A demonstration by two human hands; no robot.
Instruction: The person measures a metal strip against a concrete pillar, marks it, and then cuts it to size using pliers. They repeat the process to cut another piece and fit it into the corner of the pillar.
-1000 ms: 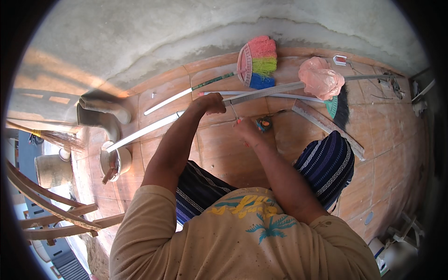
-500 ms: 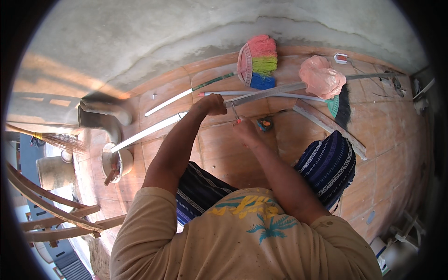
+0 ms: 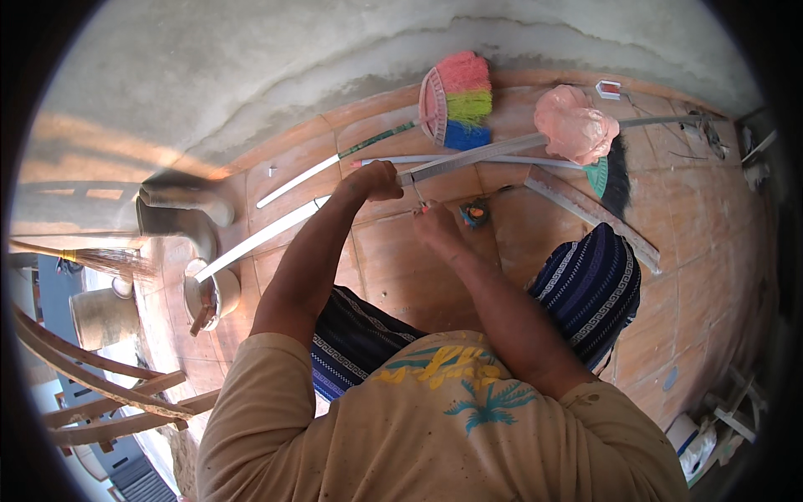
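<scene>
My left hand (image 3: 382, 181) is closed around a long, thin metal profile (image 3: 473, 156) that runs slantwise from the lower left to the far right. Its near left end (image 3: 255, 240) reaches over a white bucket (image 3: 226, 294). My right hand (image 3: 437, 226) is closed on a red-handled hand tool (image 3: 425, 205), whose slim metal end points up at the profile beside my left hand. My fingers cover most of the tool, so its exact kind is hard to tell. A tape measure (image 3: 474, 212) lies on the floor close to my right hand.
Beyond the profile lie a multicoloured broom (image 3: 456, 105) and a pale pole (image 3: 506, 159). A pink plastic bag (image 3: 575, 125) rests over the profile, near a green-and-black broom (image 3: 615, 180). A straight bar (image 3: 594, 219) is at the right; boots (image 3: 180, 222) stand left.
My right hand has moved slightly up and left, and less of the red-handled tool shows. My left hand has shifted slightly left, still gripping the profile.
</scene>
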